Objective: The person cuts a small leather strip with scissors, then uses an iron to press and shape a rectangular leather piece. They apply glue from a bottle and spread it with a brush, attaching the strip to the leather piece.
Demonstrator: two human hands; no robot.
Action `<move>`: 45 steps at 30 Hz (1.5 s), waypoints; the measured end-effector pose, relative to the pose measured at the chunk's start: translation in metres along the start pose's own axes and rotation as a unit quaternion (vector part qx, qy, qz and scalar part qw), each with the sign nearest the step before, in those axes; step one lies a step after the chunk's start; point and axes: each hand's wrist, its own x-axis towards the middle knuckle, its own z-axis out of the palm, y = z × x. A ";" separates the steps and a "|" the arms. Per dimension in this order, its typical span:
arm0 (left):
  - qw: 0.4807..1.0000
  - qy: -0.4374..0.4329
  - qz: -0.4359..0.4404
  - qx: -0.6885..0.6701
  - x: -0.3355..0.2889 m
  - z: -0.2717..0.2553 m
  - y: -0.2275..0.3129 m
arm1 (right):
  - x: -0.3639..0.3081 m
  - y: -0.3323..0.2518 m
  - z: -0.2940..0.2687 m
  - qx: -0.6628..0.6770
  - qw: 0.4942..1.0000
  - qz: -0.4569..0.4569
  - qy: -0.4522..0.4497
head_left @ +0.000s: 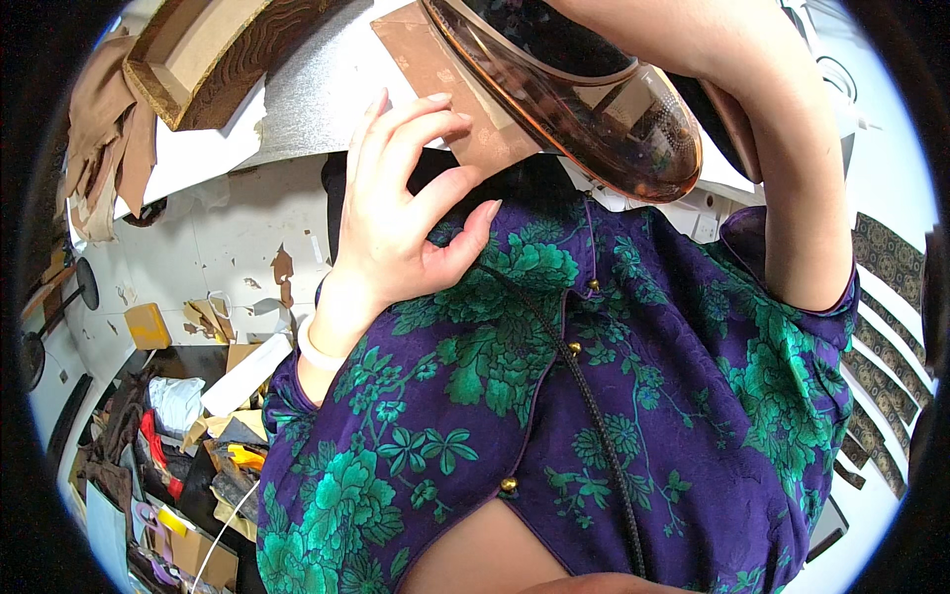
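My left hand (411, 188) is open, its fingers spread and slightly bent, with a pale bangle (319, 356) on the wrist. Its fingertips reach the edge of a brown patterned sheet (485, 134); whether they press on it, I cannot tell. Partly over that sheet lies a glossy, see-through brown object (614, 124) with a rounded end, a long rim and a dark upper part. Its exact kind is unclear. My right forearm (782, 119) bends in across its far side, and the right hand is beyond the upper edge.
A curved wood-grain tray (213, 74) sits at the far left of the white table, beside hanging brown leather-like pieces (109, 129). Patterned strips (886, 327) lie at the right. Scraps litter the floor, and a cluttered pile (183, 445) fills the lower left.
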 end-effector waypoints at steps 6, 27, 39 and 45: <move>0.999 0.028 0.010 -0.015 0.007 -0.001 0.007 | -0.001 -0.007 0.014 -0.056 0.997 0.017 0.040; 0.997 0.051 -0.006 0.053 -0.004 0.002 0.000 | 0.002 -0.005 0.004 -0.032 0.999 0.023 -0.008; 0.949 0.148 -0.231 -0.158 -0.033 0.022 0.011 | 0.002 -0.014 0.003 -0.013 0.998 0.065 0.001; 0.946 0.052 -0.274 -0.163 -0.016 0.032 0.018 | 0.001 -0.023 0.013 -0.063 0.996 0.048 0.027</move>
